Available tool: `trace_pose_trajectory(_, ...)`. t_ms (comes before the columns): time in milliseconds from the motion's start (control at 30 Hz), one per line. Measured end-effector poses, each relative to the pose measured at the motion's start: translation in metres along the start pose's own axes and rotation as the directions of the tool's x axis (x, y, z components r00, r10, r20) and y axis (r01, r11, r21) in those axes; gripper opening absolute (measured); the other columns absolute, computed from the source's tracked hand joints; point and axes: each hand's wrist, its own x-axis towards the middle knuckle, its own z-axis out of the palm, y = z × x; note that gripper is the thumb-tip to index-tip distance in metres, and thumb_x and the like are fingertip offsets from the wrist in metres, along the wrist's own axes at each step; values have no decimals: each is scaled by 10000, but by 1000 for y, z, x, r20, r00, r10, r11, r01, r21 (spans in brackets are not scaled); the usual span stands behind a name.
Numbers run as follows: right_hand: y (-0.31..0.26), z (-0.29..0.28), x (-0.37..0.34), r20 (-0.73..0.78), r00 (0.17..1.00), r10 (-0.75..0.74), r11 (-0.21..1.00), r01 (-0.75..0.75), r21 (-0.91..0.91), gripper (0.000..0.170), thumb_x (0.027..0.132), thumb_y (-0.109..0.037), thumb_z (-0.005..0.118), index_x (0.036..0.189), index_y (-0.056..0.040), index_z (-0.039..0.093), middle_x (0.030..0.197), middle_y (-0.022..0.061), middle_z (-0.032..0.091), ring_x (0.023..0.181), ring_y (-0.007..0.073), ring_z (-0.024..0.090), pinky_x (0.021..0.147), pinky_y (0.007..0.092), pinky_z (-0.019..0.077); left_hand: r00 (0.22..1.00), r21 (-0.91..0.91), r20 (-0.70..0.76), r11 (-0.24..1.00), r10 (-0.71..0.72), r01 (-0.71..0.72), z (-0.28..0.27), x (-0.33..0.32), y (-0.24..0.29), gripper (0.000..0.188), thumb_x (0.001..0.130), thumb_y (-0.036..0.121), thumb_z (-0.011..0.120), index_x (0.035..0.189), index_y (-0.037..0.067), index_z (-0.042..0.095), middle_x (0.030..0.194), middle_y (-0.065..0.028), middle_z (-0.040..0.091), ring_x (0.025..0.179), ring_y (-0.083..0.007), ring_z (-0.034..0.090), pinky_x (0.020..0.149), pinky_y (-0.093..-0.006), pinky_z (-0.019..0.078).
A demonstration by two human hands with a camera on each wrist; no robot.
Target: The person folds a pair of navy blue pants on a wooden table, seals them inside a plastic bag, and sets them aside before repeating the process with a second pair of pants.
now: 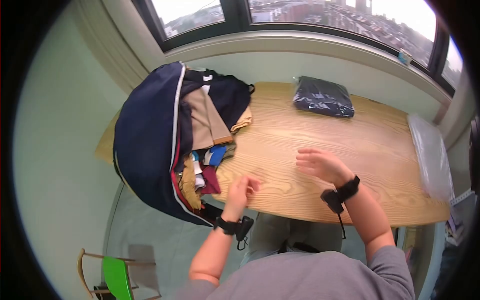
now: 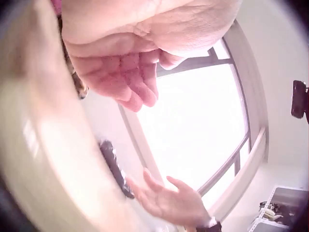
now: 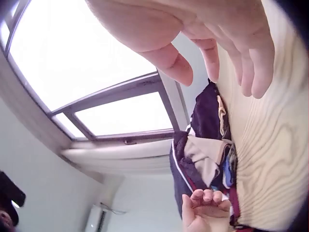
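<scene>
My left hand (image 1: 242, 192) is over the table's front edge, beside a maroon cloth (image 1: 211, 180), its fingers loosely bent around nothing. Farther right, my right hand (image 1: 322, 165) hovers above the wooden tabletop with fingers extended and nothing held. A large navy bag (image 1: 147, 140) with a white-edged opening stands on the table's left end. Folded clothes spill from it: a beige garment (image 1: 202, 117), a dark navy garment (image 1: 227, 100), a blue piece (image 1: 216, 155) and a tan piece (image 1: 189, 182). In the right wrist view, the beige garment (image 3: 203, 154) shows behind the left hand (image 3: 207, 212).
A dark folded item in clear plastic (image 1: 324, 97) lies at the back of the wooden table (image 1: 280, 145). Clear plastic packaging (image 1: 431, 157) lies along the right end. A window (image 1: 340, 25) is behind, and a green chair (image 1: 117, 277) stands at lower left.
</scene>
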Motion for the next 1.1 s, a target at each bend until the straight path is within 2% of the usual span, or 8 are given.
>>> trace_pose_trajectory(33,7,4,-6,3,1000,15,999,-15,52,353,929,-125,552,1248,11,487,1162,136,541,1098,245,549,928,363,484,998,-88,-55,996,-25,20,-10,7,15,326,994,283,453,886,47,650,768,-11,618,712,-94,559,648,-234,409)
trace_pose_trajectory(167,22,-7,-25,-13,1000,5,972,-2,234,358,926,-107,540,1245,31,460,1193,178,530,1128,278,543,946,372,482,886,483,-293,855,361,-189,-86,64,101,174,902,168,605,943,0,619,823,-53,621,773,-146,585,719,-271,467)
trace_pose_trajectory(300,42,-35,-17,-109,994,-11,887,60,457,363,919,-87,536,1244,41,438,1238,210,506,1153,305,531,959,374,477,799,951,-281,269,531,156,-152,116,119,432,777,304,714,1049,-10,595,972,-199,630,909,-339,608,792,-403,493)
trace_pose_trajectory(467,45,-36,-18,-135,989,-57,898,110,426,372,918,-91,537,1245,46,424,1250,218,496,1163,310,525,962,375,474,872,945,-270,-60,409,321,-146,132,127,473,741,328,750,1052,24,563,1049,-197,576,993,-383,579,842,-467,501)
trace_pose_trajectory(767,48,-38,-14,-97,994,-58,895,95,437,262,921,-82,530,1153,24,470,1179,195,536,1112,287,554,883,335,503,899,983,-178,22,400,185,-210,154,103,283,850,188,624,1053,-3,578,968,-232,620,921,-405,599,813,-453,485)
trace_pose_trajectory(833,48,-37,-13,-93,992,-82,910,112,399,223,921,-79,525,1120,16,490,1130,185,559,1081,281,569,865,333,507,774,920,-360,339,521,200,-214,157,106,283,893,212,578,1043,-28,580,1008,-253,621,952,-437,580,822,-464,468)
trace_pose_trajectory(900,49,-36,-13,-95,992,-83,909,115,401,210,920,-74,522,1110,15,499,1115,183,567,1074,283,573,871,337,504,722,921,-343,365,601,134,-203,149,122,314,931,248,545,1000,-57,577,1014,-278,616,956,-452,574,821,-450,459)
trace_pose_trajectory(1100,48,-30,-16,-110,989,-99,917,134,375,177,920,-60,515,1080,15,521,1097,175,577,1069,293,577,907,360,488,941,635,-249,772,227,-18,-163,94,196,352,927,211,606,1129,-77,594,987,-90,660,861,-134,597,765,-276,470)
